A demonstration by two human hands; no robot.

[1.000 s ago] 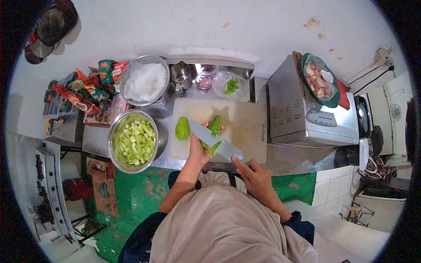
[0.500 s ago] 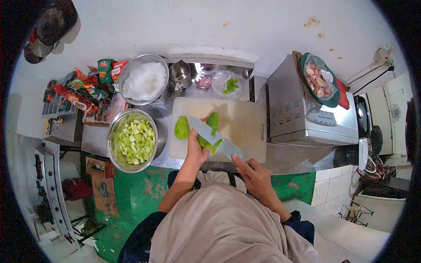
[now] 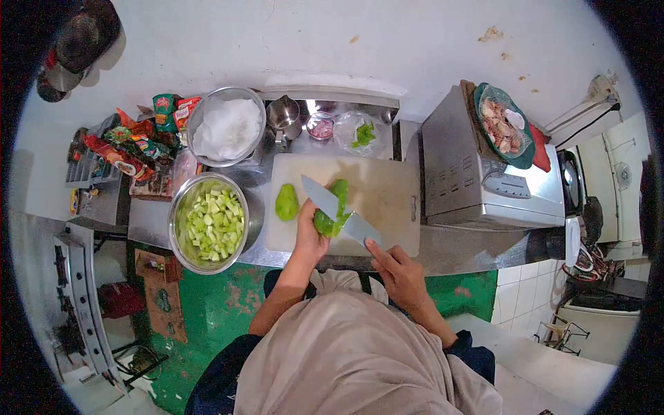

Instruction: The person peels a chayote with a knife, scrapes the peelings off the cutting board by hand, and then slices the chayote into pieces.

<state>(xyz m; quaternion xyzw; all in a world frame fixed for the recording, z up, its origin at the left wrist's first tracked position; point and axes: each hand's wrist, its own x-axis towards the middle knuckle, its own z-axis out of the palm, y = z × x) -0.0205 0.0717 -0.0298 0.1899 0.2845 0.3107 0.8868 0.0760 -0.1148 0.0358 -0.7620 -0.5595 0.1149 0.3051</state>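
Observation:
My left hand (image 3: 310, 235) is closed around a green chayote (image 3: 322, 223) above the front half of the white cutting board (image 3: 387, 190). In my right hand (image 3: 401, 274) is the handle of a broad-bladed knife (image 3: 358, 227). Its blade crosses over the held chayote, tip pointing to the upper left, and hides part of it. Green peel (image 3: 339, 188) shows just beyond the blade. Another whole chayote (image 3: 286, 203) rests on the board's left side, beside my left hand. A steel bowl (image 3: 254, 218) left of the board holds pale green cubes (image 3: 213, 225).
Behind the board stand a colander (image 3: 261, 117) with white contents, a steel pot (image 3: 284, 117), a small bowl of chopped pinkish pieces (image 3: 321, 127) and a plastic bag with greens (image 3: 362, 135). A metal oven (image 3: 484, 176) on the right carries a plate of meat (image 3: 503, 128). Packets (image 3: 121, 155) crowd the left.
The knife blade has shifted slightly upward over the held chayote, and the chayote has turned a little in my left hand. Both hands keep their grips.

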